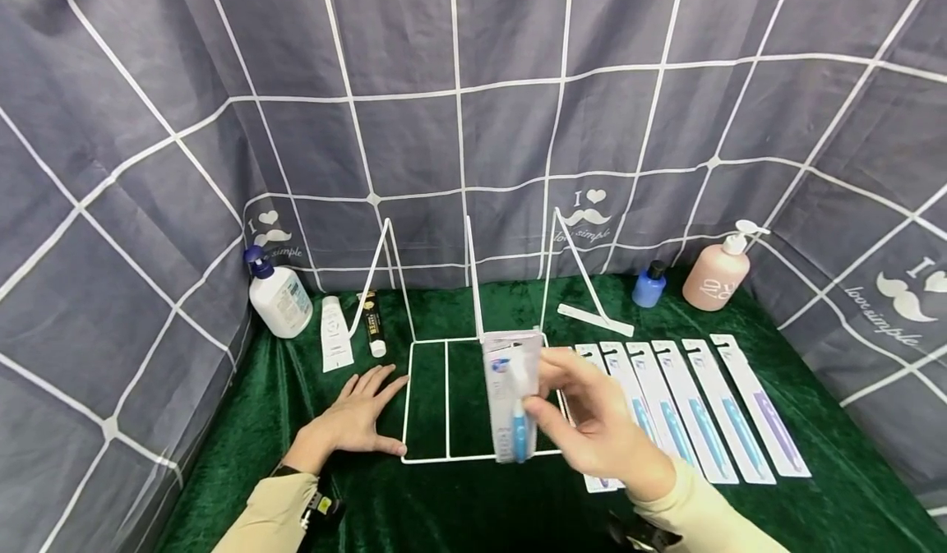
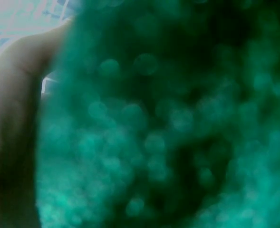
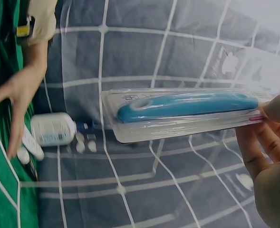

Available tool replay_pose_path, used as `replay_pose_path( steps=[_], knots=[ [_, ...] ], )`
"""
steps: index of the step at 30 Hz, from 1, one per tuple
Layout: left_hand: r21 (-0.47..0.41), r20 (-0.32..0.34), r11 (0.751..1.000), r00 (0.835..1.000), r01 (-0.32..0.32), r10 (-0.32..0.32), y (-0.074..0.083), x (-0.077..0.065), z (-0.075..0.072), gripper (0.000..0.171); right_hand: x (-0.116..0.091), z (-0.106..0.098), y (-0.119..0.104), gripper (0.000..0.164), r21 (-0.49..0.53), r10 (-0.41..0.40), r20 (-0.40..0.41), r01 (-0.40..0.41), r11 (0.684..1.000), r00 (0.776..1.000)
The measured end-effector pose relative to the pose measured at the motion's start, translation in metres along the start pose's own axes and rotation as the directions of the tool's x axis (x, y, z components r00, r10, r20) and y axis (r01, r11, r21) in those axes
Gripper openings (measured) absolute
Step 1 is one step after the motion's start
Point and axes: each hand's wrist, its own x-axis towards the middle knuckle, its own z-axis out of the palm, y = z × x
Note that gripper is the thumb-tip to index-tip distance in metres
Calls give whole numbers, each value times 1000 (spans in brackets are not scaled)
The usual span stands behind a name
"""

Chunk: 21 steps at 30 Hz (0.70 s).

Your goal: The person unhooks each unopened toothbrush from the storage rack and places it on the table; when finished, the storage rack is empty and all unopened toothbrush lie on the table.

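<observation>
My right hand [image 1: 592,426] pinches a packaged toothbrush [image 1: 505,421] by its edge, holding it above the white wire rack [image 1: 447,401]. The right wrist view shows the toothbrush's blue handle [image 3: 187,107] under clear plastic. On the green cloth, my left hand [image 1: 355,417] rests with its fingers spread. Its thumb lies at the rack's front left corner. Blurred green cloth [image 2: 144,123] fills most of the left wrist view. To the right, several packaged toothbrushes [image 1: 703,413] lie in a slanted row, mostly blue-handled, the outermost purple; my right hand partly hides the nearest.
At the left stand a white pump bottle [image 1: 283,302], a white tube [image 1: 336,335] and a black tube [image 1: 372,323]. A small blue bottle [image 1: 649,288] and a pink pump bottle [image 1: 716,276] stand at the back right. A grey curtain [image 1: 510,134] with white lines surrounds the cloth.
</observation>
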Motion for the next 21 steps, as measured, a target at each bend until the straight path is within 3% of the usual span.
replay_pose_path(
  steps=[8,21],
  knots=[
    [-9,5,1000,1000,0,0,2,0,-3,109,-8,-44,-21,46,61,-32,-158,42,997,987],
    [-6,-1,1000,1000,-14,14,5,-2,-5,108,-33,-120,-52,50,-59,143,-323,-171,984,936]
  ],
)
